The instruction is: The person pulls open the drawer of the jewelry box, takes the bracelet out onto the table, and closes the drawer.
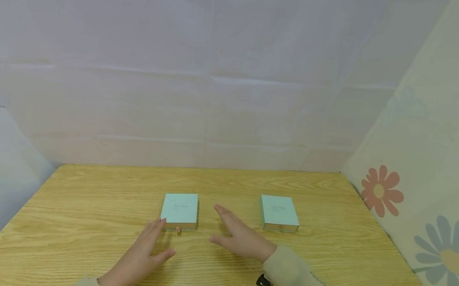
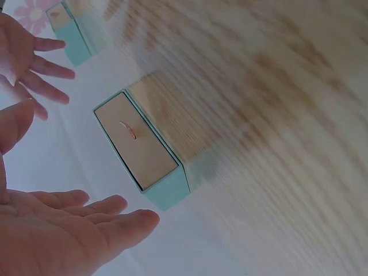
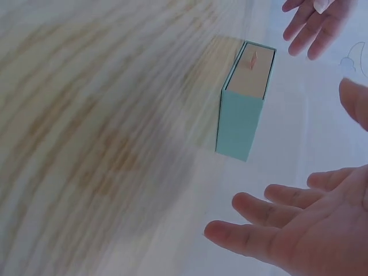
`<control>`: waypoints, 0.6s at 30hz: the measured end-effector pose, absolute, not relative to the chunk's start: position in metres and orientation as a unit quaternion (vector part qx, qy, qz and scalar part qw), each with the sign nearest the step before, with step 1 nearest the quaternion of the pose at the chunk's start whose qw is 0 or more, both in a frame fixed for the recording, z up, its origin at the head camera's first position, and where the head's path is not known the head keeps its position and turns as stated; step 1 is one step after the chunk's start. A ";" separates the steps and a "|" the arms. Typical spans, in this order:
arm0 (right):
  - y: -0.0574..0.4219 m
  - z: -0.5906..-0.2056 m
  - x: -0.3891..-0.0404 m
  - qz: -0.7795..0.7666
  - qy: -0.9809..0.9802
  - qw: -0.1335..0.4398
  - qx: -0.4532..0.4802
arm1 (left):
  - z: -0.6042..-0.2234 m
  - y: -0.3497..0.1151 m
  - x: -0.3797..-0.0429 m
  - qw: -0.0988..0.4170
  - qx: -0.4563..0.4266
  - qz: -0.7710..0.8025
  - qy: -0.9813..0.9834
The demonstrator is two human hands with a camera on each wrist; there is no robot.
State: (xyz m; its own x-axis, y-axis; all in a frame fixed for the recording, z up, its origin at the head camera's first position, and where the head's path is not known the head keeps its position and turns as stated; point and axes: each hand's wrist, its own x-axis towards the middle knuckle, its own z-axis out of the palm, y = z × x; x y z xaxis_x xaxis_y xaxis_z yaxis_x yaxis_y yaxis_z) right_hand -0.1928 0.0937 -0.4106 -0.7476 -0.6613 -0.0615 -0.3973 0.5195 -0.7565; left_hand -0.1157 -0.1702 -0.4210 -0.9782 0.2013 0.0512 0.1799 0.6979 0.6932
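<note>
A flat mint-green drawer box (image 1: 180,207) with printing on its lid lies on the table. Its tan drawer front (image 2: 135,141) faces the person, and a small ribbon pull tab (image 3: 253,60) sticks out of it. My left hand (image 1: 137,256) is at the box's near left corner in the head view, fingers extended and thumb apart. To the right of the same box hovers my right hand (image 1: 242,238), fingers stretched out and thumb spread. Both hands hold nothing. A second mint-green drawer box (image 1: 279,210) lies farther right, beyond the right hand.
The boxes stand on a wood-grain table (image 1: 99,203). Behind it hangs a pale backdrop (image 1: 165,107), and a side sheet with printed flowers (image 1: 446,139) borders the right. A black device (image 1: 264,283) is at the right wrist.
</note>
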 end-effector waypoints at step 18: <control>0.071 -0.428 -0.199 -0.468 0.826 0.194 -0.247 | -0.420 -0.168 -0.118 0.049 0.031 0.425 0.903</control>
State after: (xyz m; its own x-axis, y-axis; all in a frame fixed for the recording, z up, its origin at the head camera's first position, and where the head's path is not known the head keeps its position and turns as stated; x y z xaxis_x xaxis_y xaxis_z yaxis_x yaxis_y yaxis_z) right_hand -0.1992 0.0715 -0.4283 -0.8022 -0.5902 -0.0898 -0.2269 0.4405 -0.8686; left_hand -0.1175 -0.1679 -0.4198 -0.9933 0.0968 -0.0623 0.0137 0.6366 0.7711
